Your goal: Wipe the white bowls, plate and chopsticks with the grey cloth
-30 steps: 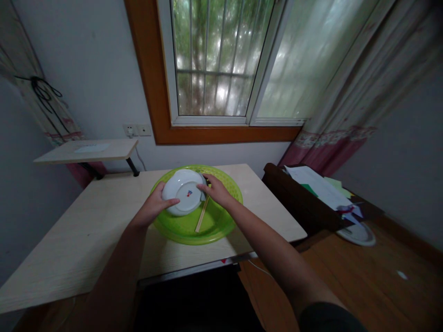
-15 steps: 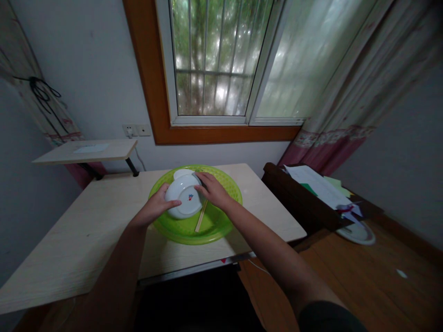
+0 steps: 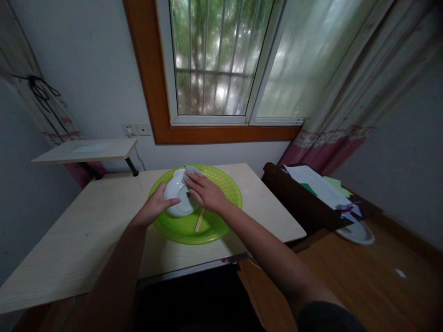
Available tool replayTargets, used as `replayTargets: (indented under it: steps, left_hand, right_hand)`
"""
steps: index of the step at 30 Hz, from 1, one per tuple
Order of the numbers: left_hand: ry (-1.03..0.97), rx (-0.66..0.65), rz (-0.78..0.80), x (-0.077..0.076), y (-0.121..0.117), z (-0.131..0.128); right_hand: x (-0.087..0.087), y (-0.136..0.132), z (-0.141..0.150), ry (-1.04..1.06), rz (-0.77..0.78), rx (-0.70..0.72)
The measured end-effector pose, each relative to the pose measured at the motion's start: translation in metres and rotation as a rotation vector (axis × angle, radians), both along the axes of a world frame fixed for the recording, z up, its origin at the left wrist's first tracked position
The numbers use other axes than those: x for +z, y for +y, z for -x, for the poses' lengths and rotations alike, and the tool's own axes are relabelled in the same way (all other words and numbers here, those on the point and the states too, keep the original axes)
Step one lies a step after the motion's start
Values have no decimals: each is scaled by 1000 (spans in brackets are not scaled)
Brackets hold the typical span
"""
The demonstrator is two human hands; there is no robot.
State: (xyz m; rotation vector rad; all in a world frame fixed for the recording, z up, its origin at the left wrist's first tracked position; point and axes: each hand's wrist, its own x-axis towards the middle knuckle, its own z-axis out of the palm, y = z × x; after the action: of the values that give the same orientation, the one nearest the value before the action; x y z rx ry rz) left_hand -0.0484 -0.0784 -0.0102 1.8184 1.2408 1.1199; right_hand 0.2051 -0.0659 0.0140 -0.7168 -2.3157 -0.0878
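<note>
The left hand, at 9 o'clock on the white bowl, grasps its rim, the bowl being over the green tray's 10 o'clock side. A pale cloth lies against the bowl at 1 o'clock, chopsticks at the tray's 6 o'clock; the right hand's fingers stretch over the cloth, gripping or not I cannot tell.

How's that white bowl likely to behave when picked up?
The white bowl is shiny, so it may feel slippery. Its ceramic-like look suggests it's stiff and probably fragile. Its curved wall might let it roll if tipped.
</note>
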Motion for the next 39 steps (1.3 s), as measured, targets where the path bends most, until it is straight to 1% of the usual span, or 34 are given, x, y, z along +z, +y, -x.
replayTargets:
  steps: [4,6,8,12,15,18,21,23,25,28,32,34,36,39]
  left_hand:
    - [-92,-10,60,-2,1,1]
    - [-94,-23,74,0,0,1]
    - [-89,-40,88,3,-2,0]
    - [-40,-36,93,7,-3,-1]
    - [67,-24,69,8,-3,0]
    - [170,-31,35,10,-5,-1]
    - [202,-76,-8,14,-8,-4]
    - [220,-84,-37,17,-11,-6]
    - [239,-73,-35,20,-12,-8]
    - [264,-55,21,23,-14,-10]
    - [297,-24,71,25,-15,-9]
    - [289,-20,78,25,-16,-9]
    - [278,-20,83,25,-16,-8]
    - [275,-12,94,23,-14,-8]
  right_hand:
    - [-7,10,-4,115,101,-110]
    - [-8,11,-5,149,139,-132]
    - [-9,11,-6,164,166,-125]
    - [-7,6,-6,125,165,-51]
    - [-2,0,-3,51,102,27]
    - [5,-8,2,-75,30,121]
    - [10,-15,7,-196,-35,205]
    - [12,-18,9,-228,-50,220]
    - [13,-18,9,-208,-40,198]
    - [10,-13,7,-101,17,130]
    - [2,1,1,91,165,-13]
    - [0,5,-2,154,236,-84]
    - [-1,6,-4,183,263,-108]
    - [1,2,-4,188,228,-91]
